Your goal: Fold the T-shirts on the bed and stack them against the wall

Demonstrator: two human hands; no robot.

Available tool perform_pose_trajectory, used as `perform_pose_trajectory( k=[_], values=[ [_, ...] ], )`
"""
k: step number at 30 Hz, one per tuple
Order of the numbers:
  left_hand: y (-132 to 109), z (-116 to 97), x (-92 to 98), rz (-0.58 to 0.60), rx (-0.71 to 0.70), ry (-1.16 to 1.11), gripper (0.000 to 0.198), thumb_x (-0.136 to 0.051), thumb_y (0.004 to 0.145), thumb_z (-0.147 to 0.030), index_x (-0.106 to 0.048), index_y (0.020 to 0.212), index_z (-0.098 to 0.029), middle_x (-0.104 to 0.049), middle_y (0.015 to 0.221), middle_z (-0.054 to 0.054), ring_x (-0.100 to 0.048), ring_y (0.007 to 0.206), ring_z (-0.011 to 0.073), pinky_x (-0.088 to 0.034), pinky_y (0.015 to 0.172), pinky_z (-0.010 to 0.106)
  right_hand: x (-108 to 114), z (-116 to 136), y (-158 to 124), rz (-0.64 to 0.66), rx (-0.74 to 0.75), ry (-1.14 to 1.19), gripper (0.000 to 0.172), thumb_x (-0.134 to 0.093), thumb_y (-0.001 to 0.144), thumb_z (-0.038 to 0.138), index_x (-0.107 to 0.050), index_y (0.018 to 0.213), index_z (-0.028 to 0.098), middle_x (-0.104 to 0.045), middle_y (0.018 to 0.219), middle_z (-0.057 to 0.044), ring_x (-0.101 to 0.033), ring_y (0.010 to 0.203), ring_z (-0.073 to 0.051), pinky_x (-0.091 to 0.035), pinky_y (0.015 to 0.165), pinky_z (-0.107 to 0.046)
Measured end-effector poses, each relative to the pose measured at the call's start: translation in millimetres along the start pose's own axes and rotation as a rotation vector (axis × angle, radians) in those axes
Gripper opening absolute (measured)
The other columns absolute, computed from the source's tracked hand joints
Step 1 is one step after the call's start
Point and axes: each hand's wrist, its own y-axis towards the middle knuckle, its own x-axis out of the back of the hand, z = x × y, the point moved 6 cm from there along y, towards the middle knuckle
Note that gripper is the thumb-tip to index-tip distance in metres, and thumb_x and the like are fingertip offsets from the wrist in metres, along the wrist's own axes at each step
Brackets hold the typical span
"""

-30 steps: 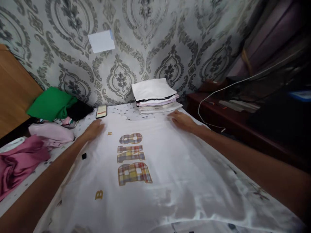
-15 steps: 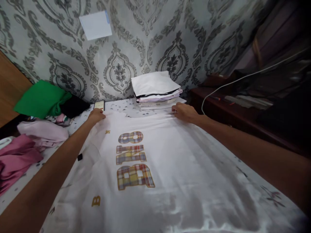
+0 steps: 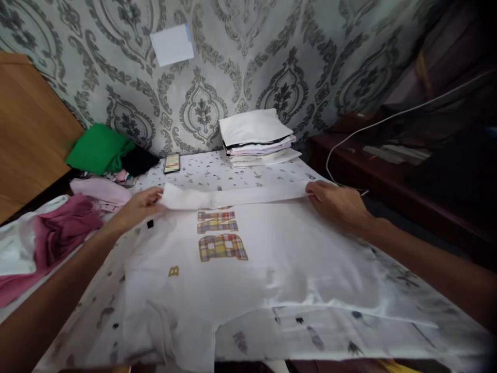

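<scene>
A white T-shirt [image 3: 272, 254] with plaid letters and a small gold "B" lies spread on the patterned bed sheet [image 3: 217, 173]. Its far edge is folded back toward me as a narrow band [image 3: 233, 197] that covers the top of the lettering. My left hand [image 3: 137, 206] pinches the left end of that band. My right hand [image 3: 336, 203] grips the right end, fingers closed on the cloth.
A stack of folded clothes [image 3: 258, 139] sits against the patterned wall. A phone [image 3: 172, 162] lies on the sheet left of it. Loose green [image 3: 99, 149], black and pink garments [image 3: 58, 233] pile up at the left. A dark wooden bench with a white cable [image 3: 349, 150] stands on the right.
Both hands took hold of the shirt's far edge and pulled it toward me, folding it over the lettering. The sheet in front of the stack is now uncovered.
</scene>
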Motion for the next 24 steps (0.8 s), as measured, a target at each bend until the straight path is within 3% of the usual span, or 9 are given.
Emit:
perform_pose_trajectory(
  k=[2, 5, 8, 10, 13, 17, 22, 24],
  values=[
    [-23.1, 14.0, -10.7, 0.077, -0.024, 0.189, 0.049, -0.075, 0.064, -0.041, -0.066, 0.106, -0.020, -0.070, 0.088, 0.002, -0.065, 0.079, 0.0196, -0.052, 0.071, 0.029, -9.0, 2.4, -17.9, 0.040, 0.024, -0.036, 0.033, -0.037, 0.096, 0.023, -0.065, 0.113, 0.020, -0.067, 0.123, -0.010, -0.064, 0.077, -0.023, -0.031, 0.054, -0.031],
    [-45.4, 26.8, -22.5, 0.077, -0.073, 0.502, 0.048, -0.064, 0.073, -0.039, -0.065, 0.118, -0.021, -0.070, 0.094, 0.002, -0.061, 0.072, 0.0167, -0.049, 0.068, 0.028, -15.3, 4.5, -30.8, 0.038, 0.017, -0.057, 0.038, -0.031, 0.098, 0.024, -0.065, 0.114, 0.020, -0.066, 0.121, -0.011, -0.064, 0.074, -0.022, -0.034, 0.054, -0.031],
    [-55.3, 22.6, -31.4, 0.051, -0.167, 0.712, 0.049, -0.054, 0.079, -0.032, -0.064, 0.127, -0.023, -0.069, 0.101, 0.004, -0.062, 0.079, 0.0193, -0.049, 0.076, 0.031, -13.2, 7.3, -32.2, 0.016, 0.008, -0.056, 0.038, -0.031, 0.099, 0.023, -0.065, 0.116, 0.019, -0.066, 0.119, -0.013, -0.065, 0.076, -0.023, -0.034, 0.054, -0.032],
    [-58.6, 15.1, -36.4, 0.078, -0.258, 0.789, 0.040, -0.047, 0.084, -0.030, -0.068, 0.118, -0.024, -0.070, 0.103, 0.006, -0.064, 0.093, 0.0230, -0.049, 0.085, 0.034, -11.0, 8.7, -31.7, 0.023, -0.001, -0.054, 0.038, -0.031, 0.099, 0.022, -0.065, 0.116, 0.018, -0.066, 0.120, -0.013, -0.066, 0.079, -0.024, -0.034, 0.053, -0.033],
    [-61.3, 7.5, -33.6, 0.081, -0.339, 0.802, 0.036, -0.039, 0.087, -0.024, -0.072, 0.101, -0.022, -0.071, 0.105, 0.007, -0.065, 0.099, 0.0238, -0.048, 0.089, 0.034, -9.4, 8.9, -32.0, 0.037, -0.021, -0.061, 0.038, -0.032, 0.098, 0.021, -0.065, 0.116, 0.018, -0.065, 0.122, -0.013, -0.067, 0.083, -0.025, -0.037, 0.055, -0.033],
    [-67.4, 6.8, -18.7, 0.005, -0.289, 0.741, 0.036, -0.039, 0.081, -0.023, -0.070, 0.099, -0.019, -0.072, 0.103, 0.006, -0.066, 0.090, 0.0218, -0.049, 0.080, 0.031, -10.4, 8.6, -32.2, 0.038, -0.022, -0.074, 0.040, -0.030, 0.099, 0.020, -0.065, 0.117, 0.019, -0.065, 0.121, -0.012, -0.067, 0.085, -0.025, -0.038, 0.057, -0.032],
    [-82.8, 7.1, -21.9, 0.172, -0.255, 0.729, 0.035, -0.048, 0.083, -0.031, -0.071, 0.106, -0.021, -0.074, 0.108, 0.005, -0.067, 0.094, 0.0217, -0.049, 0.082, 0.029, -12.8, 7.9, -29.1, 0.061, -0.003, -0.054, 0.040, -0.030, 0.098, 0.021, -0.066, 0.114, 0.019, -0.065, 0.124, -0.013, -0.067, 0.085, -0.026, -0.036, 0.054, -0.032],
    [-80.0, 8.4, -17.5, 0.189, -0.225, 0.730, 0.036, -0.047, 0.082, -0.030, -0.071, 0.107, -0.021, -0.075, 0.105, 0.005, -0.068, 0.094, 0.0217, -0.050, 0.080, 0.029, -11.5, 7.8, -28.0, 0.060, 0.012, -0.045, 0.039, -0.032, 0.097, 0.020, -0.067, 0.114, 0.018, -0.065, 0.125, -0.013, -0.068, 0.086, -0.026, -0.036, 0.054, -0.032]
  ],
)
